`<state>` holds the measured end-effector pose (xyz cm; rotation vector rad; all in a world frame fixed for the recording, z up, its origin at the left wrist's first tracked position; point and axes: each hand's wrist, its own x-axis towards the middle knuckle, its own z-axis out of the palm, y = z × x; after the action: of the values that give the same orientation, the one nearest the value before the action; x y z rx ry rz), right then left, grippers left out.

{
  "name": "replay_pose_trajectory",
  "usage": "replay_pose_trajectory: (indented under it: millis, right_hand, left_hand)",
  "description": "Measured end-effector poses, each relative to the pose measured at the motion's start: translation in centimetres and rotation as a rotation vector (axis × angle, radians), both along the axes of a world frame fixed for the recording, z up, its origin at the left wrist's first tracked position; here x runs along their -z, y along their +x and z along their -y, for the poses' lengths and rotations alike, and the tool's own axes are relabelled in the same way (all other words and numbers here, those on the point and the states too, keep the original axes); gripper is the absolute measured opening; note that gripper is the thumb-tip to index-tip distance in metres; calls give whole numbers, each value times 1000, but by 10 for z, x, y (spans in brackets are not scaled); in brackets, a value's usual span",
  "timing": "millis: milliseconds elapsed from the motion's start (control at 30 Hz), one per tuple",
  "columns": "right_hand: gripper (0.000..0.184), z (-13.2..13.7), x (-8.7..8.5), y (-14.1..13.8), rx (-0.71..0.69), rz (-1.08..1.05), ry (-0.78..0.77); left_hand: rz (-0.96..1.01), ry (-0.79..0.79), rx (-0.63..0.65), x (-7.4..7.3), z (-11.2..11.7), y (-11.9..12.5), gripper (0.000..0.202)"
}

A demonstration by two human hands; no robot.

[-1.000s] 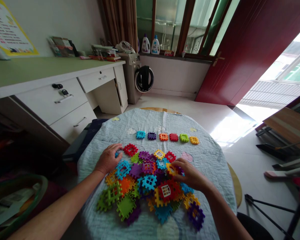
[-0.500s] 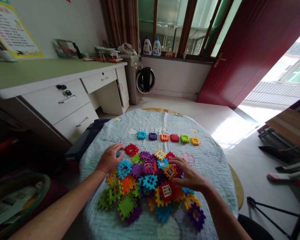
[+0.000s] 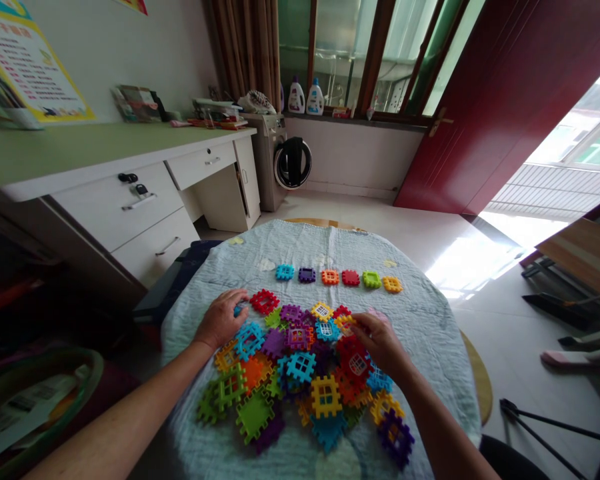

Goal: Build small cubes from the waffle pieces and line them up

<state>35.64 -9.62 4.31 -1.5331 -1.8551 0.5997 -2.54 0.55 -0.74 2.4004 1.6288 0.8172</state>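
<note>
Square toothed plastic building blocks lie in a mixed heap on the cloth. My left hand (image 3: pixel 221 319) is at the heap's left edge, fingers curled on a blue block (image 3: pixel 238 311) that shows only in part. At the heap's right side, my right hand (image 3: pixel 383 340) pinches a yellow window block (image 3: pixel 345 324), tilted and raised at one edge. Under that hand lies a red block with a white window (image 3: pixel 357 364). Near my left fingertips is a red frame block (image 3: pixel 265 301). A yellow window block (image 3: pixel 326 396) lies toward the front of the heap.
Beyond the heap, a row of several blocks runs across the cloth, from a blue one (image 3: pixel 285 272) to an orange-yellow one (image 3: pixel 393 285). The round table wears a pale blue cloth (image 3: pixel 220 267). A desk (image 3: pixel 130 143) stands left, a black tripod leg (image 3: pixel 550 420) right.
My right hand has closed on the yellow window block and tilted it up. The red block with the white window has shifted right and away, uncovering a yellow block. My left hand stays put.
</note>
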Motion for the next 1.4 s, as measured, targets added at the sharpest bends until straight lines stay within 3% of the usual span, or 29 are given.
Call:
replay_pose_trajectory:
  millis: [100,200,433,600,833,1100,1400]
  right_hand:
    - [31,-8,7,7,148,-99,-46]
    - [34,-15,15,11,191,-130,-113]
    - [38,-16,28,15,273,177,10]
    - [58,-12,24,5,294,332,-87]
    - [49,-19,14,-10,349,413,-108]
    - [38,-36,8,-37,85,173,7]
    - [23,-62,6,-60,73,434,-174]
  left_hand:
    - [3,3,6,2,-1,-1,24]
    - [7,3,3,2,-1,-1,24]
    - [9,7,2,0,0,0,23]
    - [8,7,3,0,0,0,22]
    - [2,-2,-7,-1,1,1,25]
    - [41,-27,5,-7,2,1,25]
    - [127,-46,0,-7,1,-1,30]
